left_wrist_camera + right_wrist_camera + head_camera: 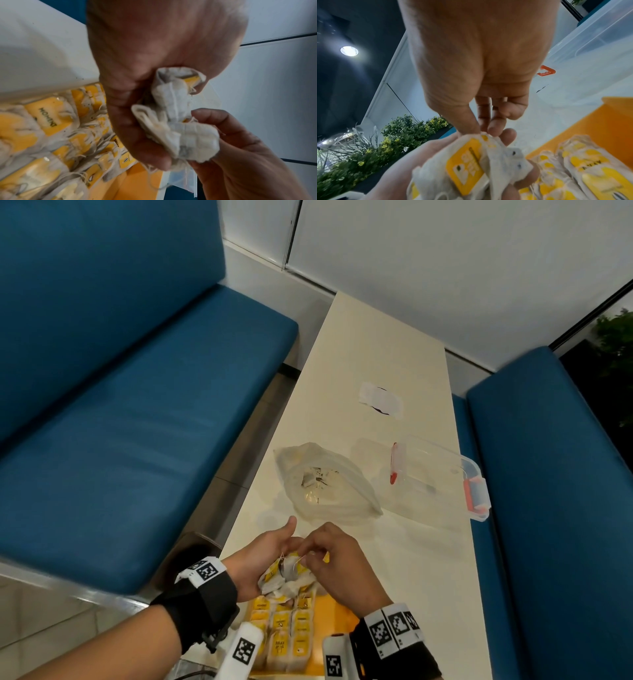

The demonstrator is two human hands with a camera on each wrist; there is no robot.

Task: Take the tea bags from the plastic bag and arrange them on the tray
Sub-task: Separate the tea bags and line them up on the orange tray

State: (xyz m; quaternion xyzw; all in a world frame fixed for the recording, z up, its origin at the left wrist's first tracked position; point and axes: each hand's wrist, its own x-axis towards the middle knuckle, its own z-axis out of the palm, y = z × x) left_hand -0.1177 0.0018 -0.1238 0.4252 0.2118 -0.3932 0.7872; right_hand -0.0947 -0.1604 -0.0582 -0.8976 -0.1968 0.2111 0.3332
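Observation:
My left hand (263, 556) cups a bunch of white tea bags (291, 575) with yellow tags just above the far end of the orange tray (337, 611). Its fingers (137, 135) curl round the crumpled bags (173, 121). My right hand (337, 559) pinches the top of one bag (485, 138) in that bunch between thumb and fingertips (493, 129). Several tea bags (291, 635) lie in rows on the tray (594, 127). The clear plastic bag (327, 484) lies open on the cream table beyond my hands, with a few bags inside.
A clear plastic box (442, 474) with orange clips stands at the table's right edge (469, 542). A white paper patch (380, 400) is stuck farther back. Blue benches (137, 422) flank the narrow table on both sides.

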